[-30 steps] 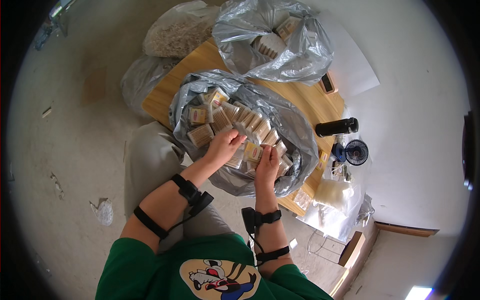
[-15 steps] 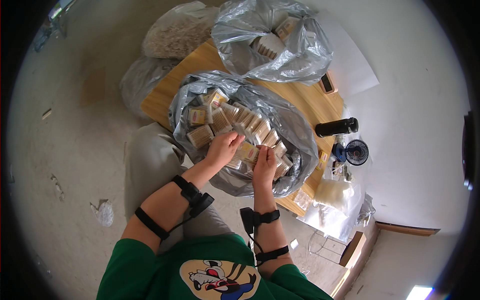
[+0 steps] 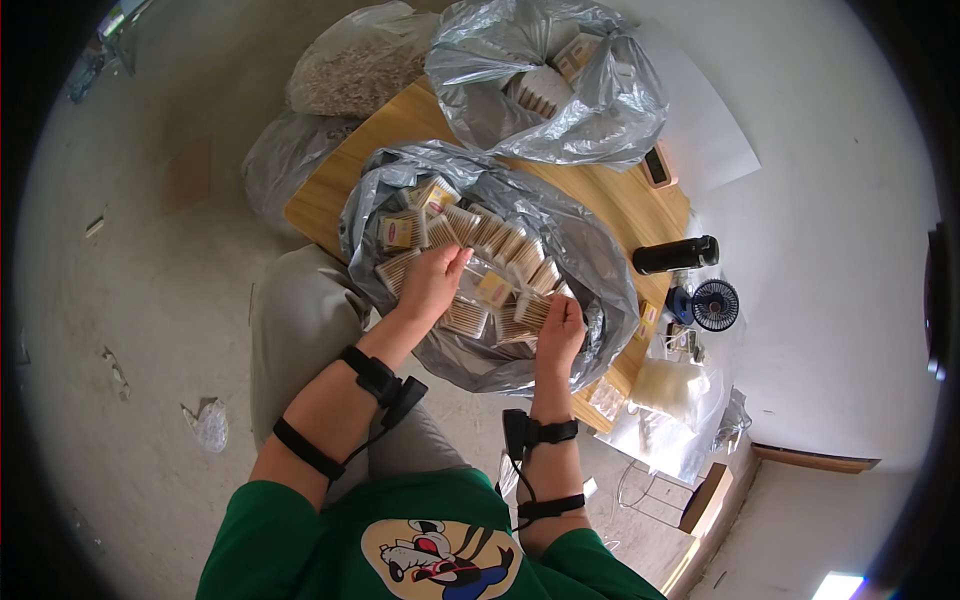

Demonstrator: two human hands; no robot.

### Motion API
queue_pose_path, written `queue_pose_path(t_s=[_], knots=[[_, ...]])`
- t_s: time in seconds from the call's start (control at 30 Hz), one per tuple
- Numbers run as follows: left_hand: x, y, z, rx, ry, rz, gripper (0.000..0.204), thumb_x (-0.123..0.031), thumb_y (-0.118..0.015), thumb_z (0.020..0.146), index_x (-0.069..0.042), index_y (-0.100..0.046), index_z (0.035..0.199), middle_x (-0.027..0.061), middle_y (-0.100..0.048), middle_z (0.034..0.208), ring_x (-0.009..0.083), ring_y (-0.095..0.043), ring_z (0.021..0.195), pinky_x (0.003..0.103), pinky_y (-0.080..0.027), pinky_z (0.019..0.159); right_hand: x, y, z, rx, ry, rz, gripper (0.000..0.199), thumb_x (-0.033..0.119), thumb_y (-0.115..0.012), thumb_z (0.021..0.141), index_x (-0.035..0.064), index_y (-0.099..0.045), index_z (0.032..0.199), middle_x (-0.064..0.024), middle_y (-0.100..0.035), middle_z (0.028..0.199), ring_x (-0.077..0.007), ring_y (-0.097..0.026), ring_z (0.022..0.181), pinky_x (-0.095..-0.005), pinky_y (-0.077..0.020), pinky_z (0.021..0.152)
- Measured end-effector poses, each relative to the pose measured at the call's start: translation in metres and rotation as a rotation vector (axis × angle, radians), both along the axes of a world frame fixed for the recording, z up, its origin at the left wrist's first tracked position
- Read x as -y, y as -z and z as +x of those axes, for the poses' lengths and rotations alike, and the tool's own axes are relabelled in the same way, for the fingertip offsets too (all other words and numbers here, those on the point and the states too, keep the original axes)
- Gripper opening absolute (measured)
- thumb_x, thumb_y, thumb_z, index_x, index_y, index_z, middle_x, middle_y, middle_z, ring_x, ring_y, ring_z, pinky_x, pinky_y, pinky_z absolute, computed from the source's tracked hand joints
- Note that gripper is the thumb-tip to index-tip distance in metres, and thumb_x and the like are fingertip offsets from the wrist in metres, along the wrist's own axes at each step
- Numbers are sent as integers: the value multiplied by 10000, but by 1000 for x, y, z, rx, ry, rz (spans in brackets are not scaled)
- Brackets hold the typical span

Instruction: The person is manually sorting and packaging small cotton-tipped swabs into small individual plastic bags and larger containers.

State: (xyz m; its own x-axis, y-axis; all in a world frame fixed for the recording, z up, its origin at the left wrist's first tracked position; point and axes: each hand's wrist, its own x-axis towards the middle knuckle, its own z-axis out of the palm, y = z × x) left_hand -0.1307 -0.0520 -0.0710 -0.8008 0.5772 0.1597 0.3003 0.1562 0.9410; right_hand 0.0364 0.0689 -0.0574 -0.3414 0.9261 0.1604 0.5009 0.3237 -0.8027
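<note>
A grey plastic bag [image 3: 590, 235] lies wide open on the table, filled with small clear packs of thin wooden sticks [image 3: 492, 232] that look like cotton swabs. My left hand [image 3: 430, 285] is over the bag's near left part, its thumb and fingers pinched on what seems to be an edge of clear film; its grip is partly hidden. Right of it, my right hand [image 3: 560, 335] is closed on a stick pack [image 3: 533, 309]. Between the two hands sits clear film with a yellow label [image 3: 493, 289]. Whether this film joins the pack in my right hand, I cannot tell.
A second grey bag [image 3: 470, 110] with packs stands farther back on the wooden table [image 3: 345, 185]. Whitish sacks [image 3: 360, 75] lie beyond its left edge. At right are a black bottle [image 3: 675, 255], a small fan [image 3: 714, 305], a clock-like box [image 3: 658, 167] and plastic bags [image 3: 668, 390].
My hands have moved apart: the left up and to the left, the right to the right. The yellow-labelled film now shows between them, and a stick pack shows at my right fingers.
</note>
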Motion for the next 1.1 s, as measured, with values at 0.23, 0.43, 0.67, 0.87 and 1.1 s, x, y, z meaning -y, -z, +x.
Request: queue_pose_path(t_s=[0.23, 0.43, 0.67, 0.87, 1.1], knots=[[7, -25, -7, -538, 50, 18, 239, -236, -641, 849, -70, -561, 697, 96, -563, 574, 284, -569, 509, 370, -434, 464, -5, -30, 2, 286, -140, 754, 123, 102, -578, 851, 30, -602, 948, -131, -621, 890, -341, -571, 857, -408, -448, 770], [10, -34, -23, -590, -68, 46, 218, -245, -645, 847, -72, -586, 729, 91, -572, 594, 273, -571, 529, 366, -432, 470, 25, -11, -5, 154, -269, 70, 178, 113, -654, 794, 58, -609, 958, -114, -619, 906, -315, -601, 846, -414, -486, 712], [16, -24, -30, -350, -116, 11, 225, -252, -605, 884, -57, -591, 773, 113, -567, 616, 311, -553, 546, 387, -413, 485, 42, -9, -24, 532, -441, 435, 400, 237, -747, 708, 100, -574, 1041, -117, -566, 988, -312, -586, 926, -427, -487, 754], [14, -29, -21, -210, -41, 48, 176, -222, -603, 892, -56, -641, 845, 135, -592, 660, 305, -571, 574, 352, -433, 523, 36, -1, -28, 636, -428, 371, 286, 217, -718, 720, 101, -553, 924, -102, -594, 922, -318, -602, 876, -447, -485, 723], [15, -13, -15, -225, 48, -3, 214, -220, -601, 900, -24, -620, 818, 120, -523, 590, 252, -476, 501, 323, -384, 497, 32, -6, -14, 404, -357, 405, 103, 75, -645, 750, 107, -661, 847, -90, -583, 849, -287, -603, 834, -395, -494, 680]])
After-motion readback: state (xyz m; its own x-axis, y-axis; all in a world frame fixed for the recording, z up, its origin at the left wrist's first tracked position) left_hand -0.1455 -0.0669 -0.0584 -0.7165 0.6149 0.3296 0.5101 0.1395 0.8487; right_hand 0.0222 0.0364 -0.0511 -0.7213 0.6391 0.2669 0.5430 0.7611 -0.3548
